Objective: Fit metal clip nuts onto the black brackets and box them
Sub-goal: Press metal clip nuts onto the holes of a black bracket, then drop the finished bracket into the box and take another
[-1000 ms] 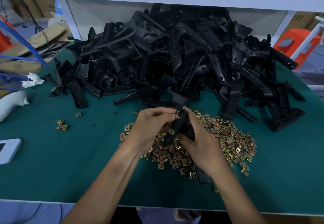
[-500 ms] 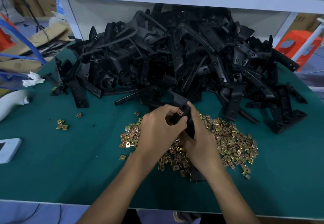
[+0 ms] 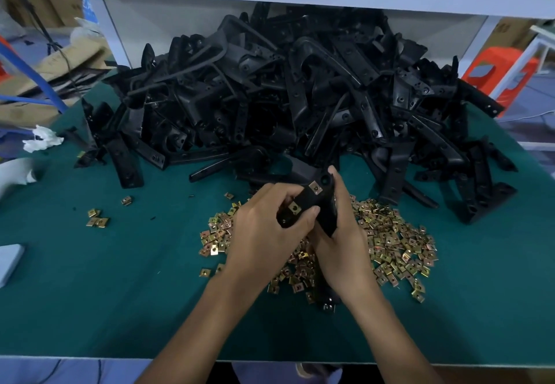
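Brass-coloured clip nuts (image 3: 315, 187) already sit in two spots on the bracket (image 3: 312, 202), held over the middle of the counter (image 3: 120, 293). The left grip (image 3: 264, 233) curls round its lower end and the right grip (image 3: 342, 245) wraps its side. Along the far edge, the bracket pile (image 3: 300, 98) looks untouched. No box shows, so most of the work remains.

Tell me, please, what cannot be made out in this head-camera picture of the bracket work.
- Head view: the lower end of the held black bracket, hidden behind the right hand.
- Head view: the bracket's near edge, covered by the left hand.
- Head view: the middle of the heap of brass-coloured metal clip nuts, under both hands.
- Head view: the flat pale-blue slab, cut off by the left edge; unidentifiable.
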`<act>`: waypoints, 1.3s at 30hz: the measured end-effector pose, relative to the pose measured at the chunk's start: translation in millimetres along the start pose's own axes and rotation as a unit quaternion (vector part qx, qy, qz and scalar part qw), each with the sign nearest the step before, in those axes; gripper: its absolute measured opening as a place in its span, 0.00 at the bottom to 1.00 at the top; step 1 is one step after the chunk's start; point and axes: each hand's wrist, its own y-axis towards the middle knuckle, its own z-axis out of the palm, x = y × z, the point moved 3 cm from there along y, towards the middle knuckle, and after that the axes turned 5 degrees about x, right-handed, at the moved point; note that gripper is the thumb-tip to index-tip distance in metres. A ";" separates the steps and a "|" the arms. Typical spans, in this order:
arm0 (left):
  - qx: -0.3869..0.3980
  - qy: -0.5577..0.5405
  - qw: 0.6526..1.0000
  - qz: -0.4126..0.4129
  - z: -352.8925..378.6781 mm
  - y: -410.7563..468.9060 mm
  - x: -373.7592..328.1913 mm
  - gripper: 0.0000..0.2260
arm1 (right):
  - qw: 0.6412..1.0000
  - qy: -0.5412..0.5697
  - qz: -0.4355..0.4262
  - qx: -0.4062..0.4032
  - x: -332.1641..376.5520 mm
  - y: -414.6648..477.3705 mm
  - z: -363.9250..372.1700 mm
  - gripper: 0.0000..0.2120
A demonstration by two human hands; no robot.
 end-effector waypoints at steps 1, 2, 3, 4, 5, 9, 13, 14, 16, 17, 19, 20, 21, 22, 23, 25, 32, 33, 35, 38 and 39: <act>0.000 0.000 1.000 0.004 0.8 0.4 -1.6 0.09 | 1.000 0.004 0.000 -0.002 -0.3 -0.3 -1.2 0.43; 0.006 -0.002 1.000 0.007 2.4 1.1 -3.3 0.10 | 1.000 0.011 0.000 -0.008 -0.5 -1.0 -2.9 0.43; 0.016 -0.004 1.000 0.012 4.7 1.5 -5.4 0.11 | 1.000 0.020 0.001 -0.016 -0.8 -2.7 -5.2 0.43; 0.025 -0.004 1.000 0.017 7.5 1.7 -7.6 0.11 | 0.999 0.033 0.004 -0.024 -1.4 -4.7 -7.7 0.42; 0.034 -0.002 0.999 0.022 10.9 1.8 -10.2 0.12 | 0.998 0.048 0.005 -0.033 -2.4 -7.8 -11.1 0.41; 0.089 0.013 0.994 0.056 38.7 0.2 -27.5 0.16 | 0.990 0.122 0.030 -0.068 -8.1 -30.3 -38.7 0.36; 0.159 0.006 0.982 0.106 84.9 -12.0 -61.0 0.18 | 0.976 0.141 0.080 -0.149 -28.2 -70.6 -77.6 0.33; 0.180 -0.006 0.975 0.128 101.4 -17.8 -72.6 0.16 | 0.968 0.145 0.099 -0.180 -39.1 -87.0 -90.2 0.34; 0.249 -0.032 0.955 0.159 133.2 -33.6 -93.1 0.16 | 0.948 0.153 0.135 -0.242 -59.0 -121.8 -112.6 0.32; 0.291 -0.045 0.941 0.169 149.6 -43.5 -103.6 0.16 | 0.936 0.153 0.153 -0.278 -68.1 -142.3 -124.1 0.30; 0.363 -0.064 0.911 0.184 182.2 -67.4 -124.6 0.17 | 0.908 0.155 0.183 -0.343 -84.1 -186.3 -143.5 0.27; 0.392 -0.072 0.896 0.194 198.6 -81.4 -135.6 0.18 | 0.893 0.164 0.197 -0.369 -90.9 -208.9 -151.0 0.25; 0.422 -0.079 0.879 0.206 214.4 -96.1 -146.1 0.17 | 0.877 0.177 0.211 -0.394 -96.8 -230.4 -157.2 0.24; 0.454 -0.086 0.859 0.218 229.6 -111.5 -156.7 0.17 | 0.859 0.187 0.221 -0.421 -101.7 -251.2 -163.0 0.23; 0.483 -0.090 0.840 0.232 243.4 -127.2 -167.4 0.17 | 0.842 0.193 0.225 -0.450 -105.3 -271.2 -168.5 0.23; 0.523 -0.087 0.807 0.259 267.5 -154.5 -185.7 0.18 | 0.817 0.189 0.226 -0.496 -109.6 -304.7 -179.1 0.24; 0.573 -0.087 0.771 0.264 303.8 -186.4 -202.0 0.18 | 0.720 0.240 0.333 -0.559 -169.4 -367.8 -254.1 0.17; 0.570 -0.081 0.775 0.260 303.2 -183.5 -197.5 0.16 | 0.700 0.252 0.361 -0.562 -185.7 -371.5 -273.1 0.15; 0.562 -0.077 0.784 0.250 299.1 -175.2 -187.4 0.13 | 0.683 0.264 0.397 -0.554 -218.0 -372.6 -306.5 0.17; 0.549 -0.074 0.801 0.225 288.1 -158.4 -178.0 0.10 | 0.670 0.270 0.441 -0.532 -265.9 -375.0 -328.2 0.29; 0.544 -0.077 0.807 0.216 283.3 -152.3 -176.4 0.10 | 0.662 0.250 0.485 -0.513 -279.1 -379.4 -328.3 0.34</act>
